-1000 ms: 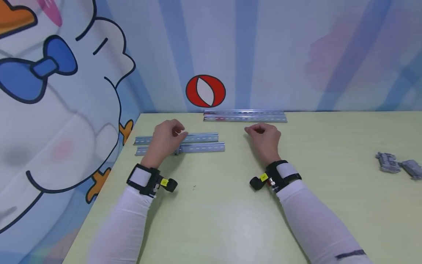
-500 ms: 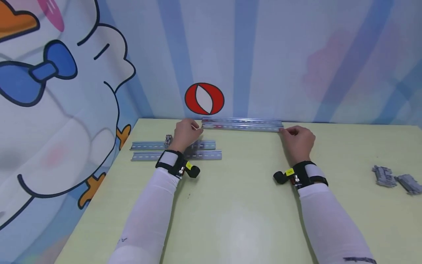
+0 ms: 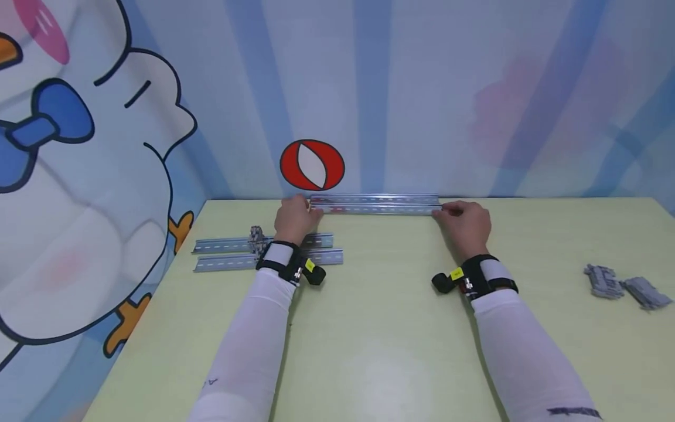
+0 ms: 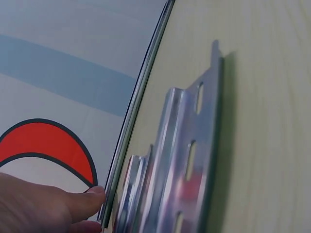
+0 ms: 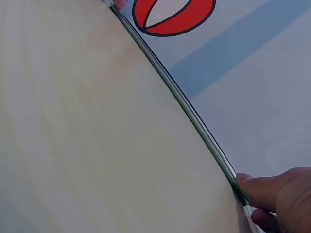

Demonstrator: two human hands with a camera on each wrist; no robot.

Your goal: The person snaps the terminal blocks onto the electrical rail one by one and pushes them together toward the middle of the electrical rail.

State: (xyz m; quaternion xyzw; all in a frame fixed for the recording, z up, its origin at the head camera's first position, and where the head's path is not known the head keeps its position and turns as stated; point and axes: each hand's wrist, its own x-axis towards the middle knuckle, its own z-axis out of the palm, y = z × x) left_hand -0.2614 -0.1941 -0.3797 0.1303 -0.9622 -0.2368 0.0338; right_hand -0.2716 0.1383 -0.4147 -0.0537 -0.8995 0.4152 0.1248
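Note:
Two slotted metal DIN rails lie side by side along the foot of the wall. My left hand [image 3: 296,220] is at the left end of the front DIN rail [image 3: 377,209], with thumb and fingers pinching it. At the other end my right hand [image 3: 465,225] pinches the same rail; the right wrist view shows the thumb [image 5: 252,187] on its tip. Behind it is the rear DIN rail [image 3: 377,199]. Just below my left hand lie two more DIN rails, a far one [image 3: 221,245] and a near one [image 3: 224,262], partly hidden by the wrist.
A small grey upright piece [image 3: 256,237] stands across the two left rails. Off to the right lie two grey ribbed blocks [image 3: 603,281], [image 3: 645,293] on the pale table [image 3: 390,340]. A printed wall [image 3: 422,105] borders the table's back and left.
Both hands have moved to the back rails, the left one from the left pair and the right one from the bare table, and now pinch the front rail's ends. The small grey piece is uncovered.

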